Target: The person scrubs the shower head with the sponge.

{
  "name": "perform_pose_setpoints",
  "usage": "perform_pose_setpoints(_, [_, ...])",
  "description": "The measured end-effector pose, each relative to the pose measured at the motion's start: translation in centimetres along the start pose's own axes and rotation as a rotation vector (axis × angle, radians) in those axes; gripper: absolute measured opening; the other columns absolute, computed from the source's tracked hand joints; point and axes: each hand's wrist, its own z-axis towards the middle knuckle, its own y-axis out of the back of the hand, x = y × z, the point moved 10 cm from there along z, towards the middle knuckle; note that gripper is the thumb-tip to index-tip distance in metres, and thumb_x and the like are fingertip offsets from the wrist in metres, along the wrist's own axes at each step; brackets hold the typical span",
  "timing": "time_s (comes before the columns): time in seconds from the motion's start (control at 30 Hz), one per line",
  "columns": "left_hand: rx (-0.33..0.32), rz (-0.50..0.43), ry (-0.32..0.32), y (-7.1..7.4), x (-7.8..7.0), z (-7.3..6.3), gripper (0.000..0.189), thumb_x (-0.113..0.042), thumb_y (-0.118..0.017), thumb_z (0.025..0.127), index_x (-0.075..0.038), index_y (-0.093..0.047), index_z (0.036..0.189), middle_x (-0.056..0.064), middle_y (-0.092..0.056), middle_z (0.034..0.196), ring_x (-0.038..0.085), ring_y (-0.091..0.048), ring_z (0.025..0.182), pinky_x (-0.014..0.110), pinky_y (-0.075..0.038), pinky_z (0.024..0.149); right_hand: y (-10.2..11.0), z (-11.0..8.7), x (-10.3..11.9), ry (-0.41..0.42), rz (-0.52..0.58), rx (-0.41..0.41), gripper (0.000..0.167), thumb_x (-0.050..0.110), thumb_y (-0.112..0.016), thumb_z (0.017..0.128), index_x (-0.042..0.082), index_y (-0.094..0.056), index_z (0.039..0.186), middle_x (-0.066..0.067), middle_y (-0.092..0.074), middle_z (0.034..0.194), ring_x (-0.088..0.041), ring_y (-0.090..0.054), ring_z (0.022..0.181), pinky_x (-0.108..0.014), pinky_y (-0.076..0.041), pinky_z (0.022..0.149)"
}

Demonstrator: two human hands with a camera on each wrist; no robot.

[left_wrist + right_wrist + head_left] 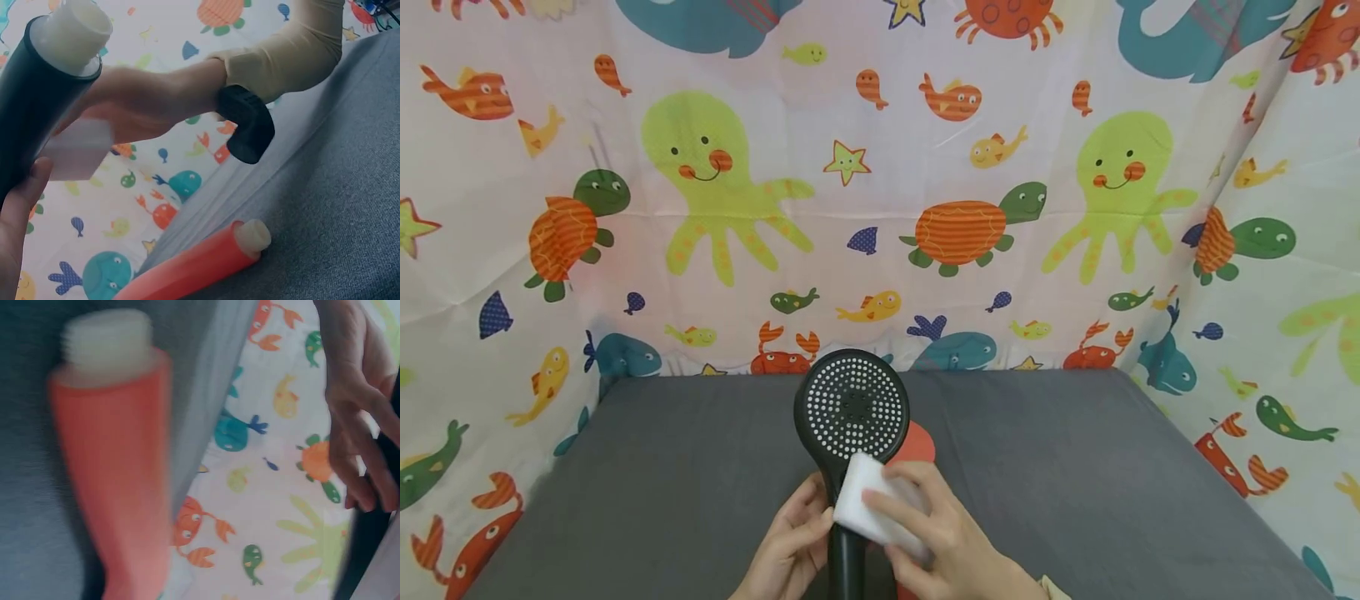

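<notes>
A black shower head (852,408) with a white-dotted spray face stands upright between the hands in the head view. My left hand (792,542) grips its handle from the left side. My right hand (943,529) holds a white sponge block (880,504) against the neck and handle of the shower head. The white threaded end (75,37) of the black handle shows in the left wrist view. Behind it lies a red shower head (917,443), partly hidden by the black one and the right hand. Its red handle (115,469) with a white threaded end fills the left of the right wrist view.
Dark grey cloth (700,467) covers the table. A curtain (850,250) printed with sea animals rises behind it and on both sides. A black strap piece (250,125) sits at the right wrist, by a beige sleeve (281,59).
</notes>
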Motion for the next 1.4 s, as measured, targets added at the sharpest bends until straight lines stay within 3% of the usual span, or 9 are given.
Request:
perform_pose_setpoints(0.17, [-0.038, 0.021, 0.000, 0.5, -0.2, -0.1, 0.043, -0.002, -0.027, 0.101, -0.001, -0.014, 0.142, 0.008, -0.040, 0.136, 0.022, -0.049, 0.118, 0.040, -0.043, 0.096, -0.6, 0.0, 0.6, -0.015, 0.002, 0.032, 0.037, 0.026, -0.050, 0.093, 0.002, -0.058, 0.119, -0.022, -0.045, 0.117, -0.027, -0.046, 0.105, -0.032, -0.049, 0.078])
perform_pose_setpoints(0.4, [-0.030, -0.025, -0.034, 0.5, -1.1, 0.0, 0.044, -0.002, -0.027, 0.101, -0.011, -0.022, 0.143, 0.009, -0.039, 0.140, 0.035, -0.046, 0.122, 0.058, -0.030, 0.100, -2.1, -1.0, 2.6, -0.060, 0.288, 0.281, 0.036, 0.030, -0.053, 0.095, 0.006, -0.050, 0.122, -0.009, -0.049, 0.118, -0.014, -0.049, 0.107, -0.023, -0.044, 0.090])
perform_pose_setpoints(0.57, [-0.105, 0.055, 0.002, 1.2, -0.2, -0.2, 0.048, -0.001, -0.032, 0.100, -0.006, -0.013, 0.144, 0.005, -0.037, 0.139, 0.023, -0.049, 0.120, 0.043, -0.042, 0.097, -1.4, 0.1, 1.8, 0.033, 0.092, 0.124, 0.035, 0.028, -0.052, 0.094, 0.003, -0.058, 0.119, -0.019, -0.047, 0.119, -0.024, -0.047, 0.108, -0.029, -0.046, 0.086])
perform_pose_setpoints(0.73, [-0.140, 0.112, 0.051, 1.8, 0.9, -0.4, 0.059, -0.003, -0.036, 0.099, 0.000, 0.001, 0.145, 0.001, -0.034, 0.140, 0.016, -0.045, 0.120, 0.032, -0.045, 0.092, -1.6, 0.0, -0.5, -0.145, -0.040, 0.010, 0.039, 0.024, -0.049, 0.093, 0.004, -0.054, 0.126, -0.021, -0.041, 0.124, -0.026, -0.044, 0.106, -0.033, -0.049, 0.076])
perform_pose_setpoints(0.8, [-0.115, 0.094, 0.037, 1.6, 0.8, -0.5, 0.060, -0.003, -0.035, 0.099, 0.001, 0.004, 0.144, 0.000, -0.036, 0.139, 0.015, -0.046, 0.119, 0.030, -0.045, 0.092, -2.0, -0.2, 0.0, -0.115, -0.052, 0.029, 0.038, 0.023, -0.050, 0.092, 0.004, -0.055, 0.125, -0.021, -0.041, 0.123, -0.026, -0.044, 0.107, -0.034, -0.048, 0.078])
perform_pose_setpoints(0.93, [-0.011, -0.029, -0.031, 0.6, -0.1, -0.6, 0.050, -0.003, -0.024, 0.101, -0.005, 0.000, 0.145, 0.005, -0.038, 0.139, 0.021, -0.045, 0.124, 0.045, -0.036, 0.102, -3.1, -1.2, 2.3, -0.020, 0.072, 0.167, 0.039, 0.030, -0.052, 0.094, 0.004, -0.054, 0.124, -0.016, -0.045, 0.123, -0.022, -0.045, 0.111, -0.028, -0.045, 0.089])
perform_pose_setpoints(1.07, [0.000, -0.085, -0.038, 0.3, -0.5, -0.6, 0.041, -0.006, -0.023, 0.103, -0.012, -0.013, 0.142, 0.008, -0.041, 0.137, 0.026, -0.042, 0.127, 0.057, -0.027, 0.104, -3.8, -2.6, 2.7, -0.098, 0.276, 0.273, 0.040, 0.033, -0.047, 0.098, 0.004, -0.046, 0.126, -0.009, -0.048, 0.123, -0.014, -0.047, 0.112, -0.023, -0.043, 0.093])
perform_pose_setpoints(1.27, [-0.146, 0.099, 0.018, 1.6, 0.4, -0.7, 0.045, -0.010, -0.031, 0.102, -0.006, -0.010, 0.142, 0.006, -0.040, 0.134, 0.021, -0.043, 0.123, 0.044, -0.036, 0.102, -2.9, -2.3, 1.7, -0.013, 0.073, 0.085, 0.039, 0.026, -0.053, 0.094, 0.001, -0.051, 0.124, -0.022, -0.040, 0.124, -0.025, -0.044, 0.110, -0.027, -0.045, 0.086])
perform_pose_setpoints(1.4, [-0.186, 0.192, 0.062, 2.1, 1.1, -0.9, 0.036, -0.009, -0.039, 0.100, -0.003, -0.030, 0.134, 0.006, -0.044, 0.125, 0.017, -0.047, 0.110, 0.033, -0.044, 0.092, -1.9, -1.7, -0.4, -0.144, -0.007, -0.055, 0.042, 0.023, -0.056, 0.092, -0.001, -0.049, 0.127, -0.024, -0.034, 0.126, -0.026, -0.041, 0.108, -0.027, -0.040, 0.078])
